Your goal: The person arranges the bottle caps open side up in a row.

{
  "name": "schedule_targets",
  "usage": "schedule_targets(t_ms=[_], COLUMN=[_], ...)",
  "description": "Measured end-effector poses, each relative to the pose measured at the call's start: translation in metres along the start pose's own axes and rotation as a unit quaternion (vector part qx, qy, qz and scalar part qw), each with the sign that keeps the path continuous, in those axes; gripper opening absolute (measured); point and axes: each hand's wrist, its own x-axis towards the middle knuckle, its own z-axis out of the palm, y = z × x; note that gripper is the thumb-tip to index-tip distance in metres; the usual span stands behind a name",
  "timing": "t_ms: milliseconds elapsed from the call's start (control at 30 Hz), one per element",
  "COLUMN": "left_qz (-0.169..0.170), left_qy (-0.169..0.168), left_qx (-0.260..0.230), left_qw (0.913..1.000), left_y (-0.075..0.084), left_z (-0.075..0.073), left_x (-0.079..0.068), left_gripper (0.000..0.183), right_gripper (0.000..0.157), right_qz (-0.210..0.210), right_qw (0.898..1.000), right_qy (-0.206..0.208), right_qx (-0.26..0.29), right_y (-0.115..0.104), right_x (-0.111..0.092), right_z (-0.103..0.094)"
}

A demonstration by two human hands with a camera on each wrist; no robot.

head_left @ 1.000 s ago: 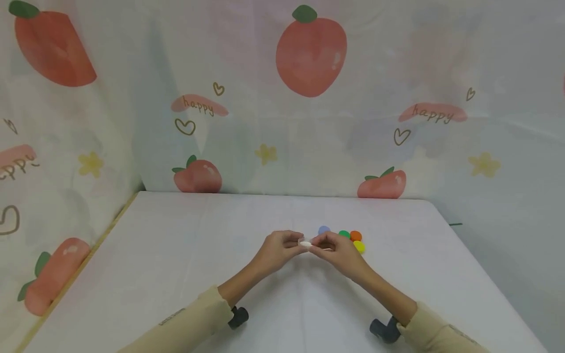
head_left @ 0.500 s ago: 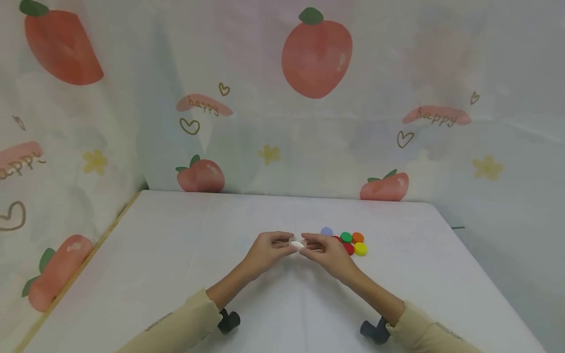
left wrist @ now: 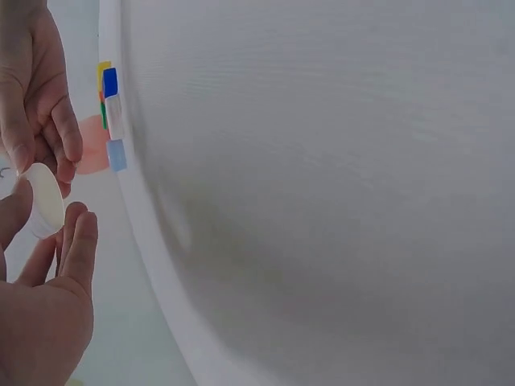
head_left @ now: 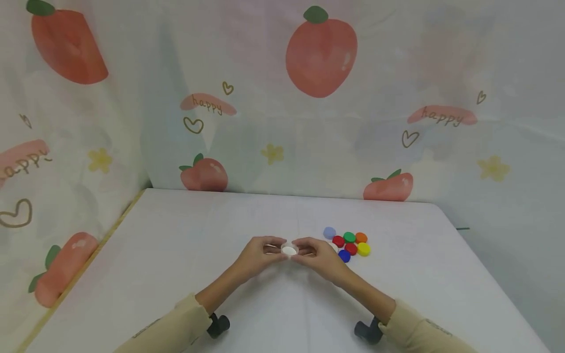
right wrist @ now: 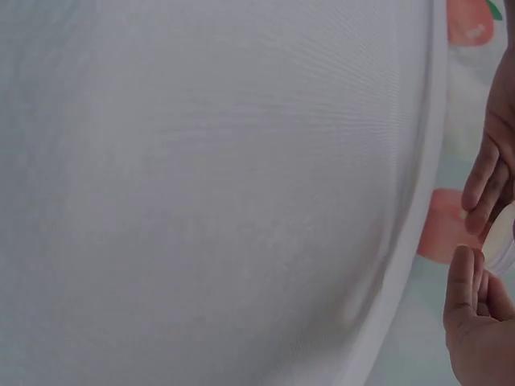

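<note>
Between both hands is a small round white piece [head_left: 289,250], like a shallow tub with a clear rim, held above the white table. My left hand [head_left: 258,257] pinches its left side between thumb and fingers. On the opposite side, my right hand [head_left: 320,259] pinches it too. The left wrist view shows the white round piece [left wrist: 48,201] tilted, its face toward the thumbs. Only part of this white piece [right wrist: 500,240] shows at the right edge of the right wrist view.
Behind my right hand lie several round pieces: light blue [head_left: 329,233], green [head_left: 349,237], orange [head_left: 361,238], yellow [head_left: 364,249], dark blue [head_left: 344,256] and two reds [head_left: 350,249]. A white one [head_left: 334,246] is partly hidden by the hand. A fruit-printed cloth [head_left: 273,117] hangs behind the table.
Both hands have moved left and slightly nearer with the white piece, which has tilted so that its round face shows. More coloured pieces have come into sight beside the right hand.
</note>
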Motion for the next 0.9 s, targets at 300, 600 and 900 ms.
schedule_targets(t_ms=[300, 600, 900], left_qz=[-0.016, -0.012, -0.025], left_qy=[-0.013, -0.02, -0.017], left_qx=[0.024, 0.048, 0.096], left_qw=[0.9995, 0.9986, 0.9949], left_y=[-0.007, -0.011, -0.015], left_z=[-0.009, -0.017, -0.022], left_x=[-0.009, -0.01, -0.015], left_gripper=[0.045, 0.038, 0.035], right_gripper=[0.043, 0.041, 0.038], right_qz=[-0.017, -0.012, -0.019], right_qw=[0.999, 0.999, 0.998], right_qy=[-0.036, -0.042, -0.057], right_qx=[-0.005, -0.001, -0.021], right_y=[0.002, 0.006, 0.001], right_x=[0.003, 0.012, 0.019], right_z=[0.01, 0.019, 0.031])
